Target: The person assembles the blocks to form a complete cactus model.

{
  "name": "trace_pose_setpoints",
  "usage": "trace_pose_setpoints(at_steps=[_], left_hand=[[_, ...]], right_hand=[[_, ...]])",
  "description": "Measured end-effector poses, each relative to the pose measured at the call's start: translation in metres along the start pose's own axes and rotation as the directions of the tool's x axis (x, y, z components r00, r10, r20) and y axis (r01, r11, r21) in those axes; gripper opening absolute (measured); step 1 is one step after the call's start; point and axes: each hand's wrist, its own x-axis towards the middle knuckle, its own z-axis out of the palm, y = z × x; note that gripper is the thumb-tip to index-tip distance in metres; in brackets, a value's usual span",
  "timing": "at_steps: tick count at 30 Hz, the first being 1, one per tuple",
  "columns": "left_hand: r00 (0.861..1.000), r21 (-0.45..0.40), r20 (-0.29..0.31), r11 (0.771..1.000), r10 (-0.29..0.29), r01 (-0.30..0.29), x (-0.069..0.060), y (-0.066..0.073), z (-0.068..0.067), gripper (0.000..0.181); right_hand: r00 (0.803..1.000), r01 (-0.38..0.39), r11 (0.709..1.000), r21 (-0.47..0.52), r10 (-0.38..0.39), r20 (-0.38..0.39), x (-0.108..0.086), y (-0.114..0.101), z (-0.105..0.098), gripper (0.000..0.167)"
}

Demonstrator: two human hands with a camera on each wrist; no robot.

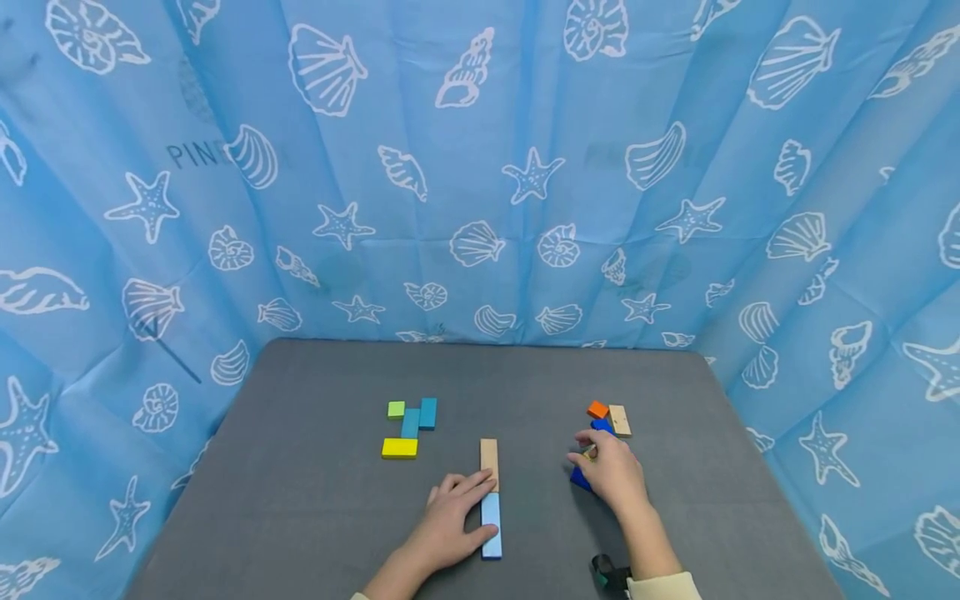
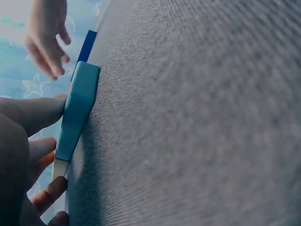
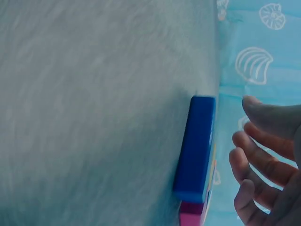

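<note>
A light blue block (image 1: 491, 510) and a plain wooden block (image 1: 489, 454) lie end to end in a straight line on the grey table. My left hand (image 1: 453, 521) rests on them, its thumb on the blue block and its fingertips at the wooden one. Over a group of blocks on the right, my right hand (image 1: 615, 467) hovers with loosely bent fingers and nothing in them. Under it lies a dark blue block (image 3: 195, 148), with a pink block (image 3: 191, 215) just beyond in the right wrist view. The hand partly covers this group in the head view.
Beyond the right hand are an orange block (image 1: 597, 409), another wooden block (image 1: 620, 421) and a second dark blue block (image 1: 602, 426). At left lie a yellow block (image 1: 400, 448), a green block (image 1: 396, 409) and two teal blocks (image 1: 428, 413). A shell-patterned curtain (image 1: 480, 208) surrounds the table.
</note>
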Motion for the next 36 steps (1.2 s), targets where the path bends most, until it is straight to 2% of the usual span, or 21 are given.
trace_pose_setpoints(at_steps=[3,8,18,26,30,36], left_hand=[[1.0,0.011,-0.001,1.0,0.013,-0.013,0.001,0.001,-0.001,0.065],[1.0,0.006,0.004,1.0,0.013,-0.013,0.002,0.001,-0.002,0.065],[1.0,-0.025,-0.003,1.0,0.004,-0.004,0.002,-0.002,0.0,0.065],[1.0,-0.044,0.013,0.999,-0.016,0.017,0.0,0.0,-0.001,0.064],[0.999,-0.048,0.023,0.998,-0.029,0.03,0.001,-0.001,0.0,0.064],[0.999,-0.063,0.016,0.997,-0.036,0.037,0.002,-0.001,-0.001,0.065]], right_hand=[[0.999,-0.046,0.999,-0.011,0.045,-0.012,0.0,0.008,-0.002,0.037],[0.993,-0.119,0.992,-0.041,0.12,0.009,0.001,0.018,-0.003,0.038],[0.989,-0.137,0.987,-0.087,0.14,0.035,0.008,0.021,0.001,0.038],[0.999,-0.036,0.996,-0.086,0.039,0.025,0.01,0.008,-0.002,0.037],[0.999,0.037,0.999,-0.012,-0.037,0.034,0.014,-0.006,0.001,0.036],[0.989,0.14,0.987,0.073,-0.144,0.04,0.027,-0.037,0.016,0.034]])
